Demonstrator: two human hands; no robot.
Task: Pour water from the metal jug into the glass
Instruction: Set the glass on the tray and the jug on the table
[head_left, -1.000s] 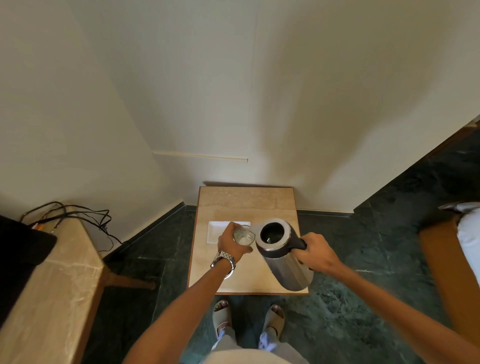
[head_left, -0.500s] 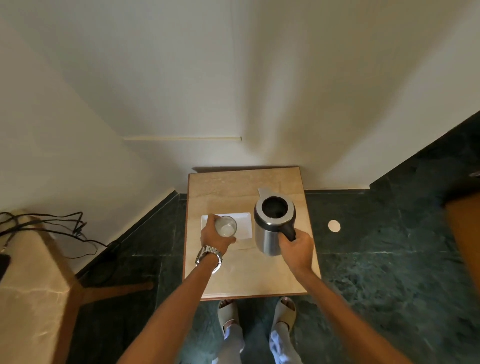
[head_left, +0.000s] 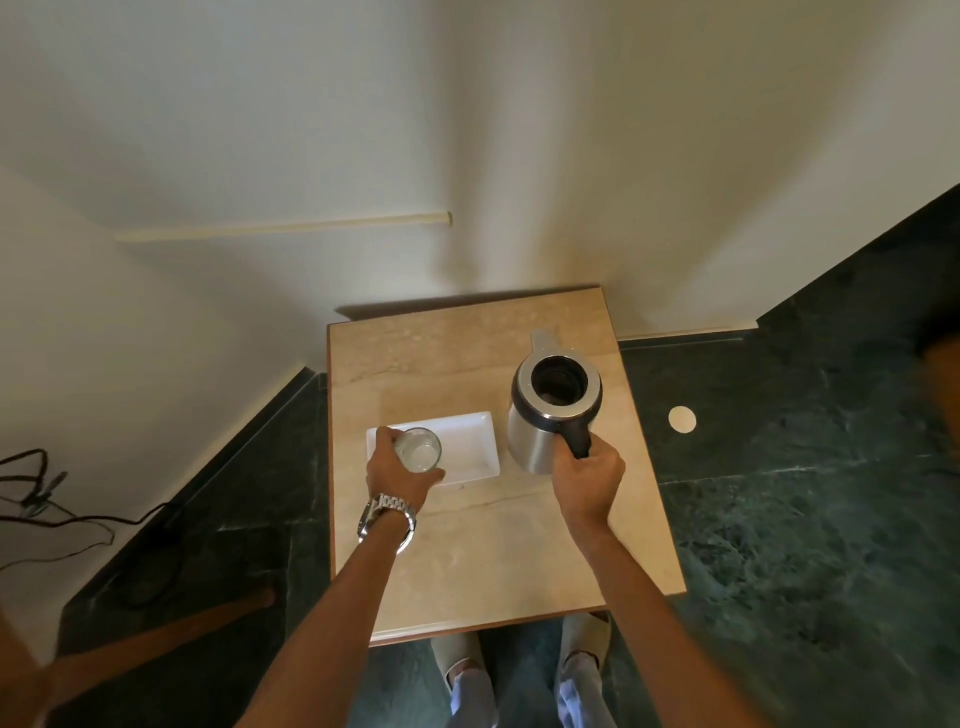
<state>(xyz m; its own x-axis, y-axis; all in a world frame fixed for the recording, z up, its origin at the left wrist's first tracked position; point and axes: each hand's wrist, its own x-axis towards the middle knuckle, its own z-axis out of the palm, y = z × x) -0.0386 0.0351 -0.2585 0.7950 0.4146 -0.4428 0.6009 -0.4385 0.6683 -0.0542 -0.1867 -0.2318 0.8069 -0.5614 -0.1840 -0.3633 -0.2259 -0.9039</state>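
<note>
The metal jug (head_left: 535, 439) stands upright on the right half of the small beige table (head_left: 478, 561), its lid off and its spout pointing away from me. My right hand (head_left: 587, 480) grips its black handle. A clear glass (head_left: 417, 450) holding some water sits over the left end of a white rectangular tray (head_left: 467, 447). My left hand (head_left: 397, 475), with a metal watch at the wrist, is wrapped around the glass from the near side.
The table stands against a white wall in a corner, with dark green stone floor around it. A small white disc (head_left: 682, 419) lies on the floor to the right. Black cables (head_left: 47, 499) trail at the left by another piece of furniture. My feet show below the table's near edge.
The jug went from tilted toward the glass to standing upright on the table. The glass came down from beside the jug's mouth onto the tray. My view shifted.
</note>
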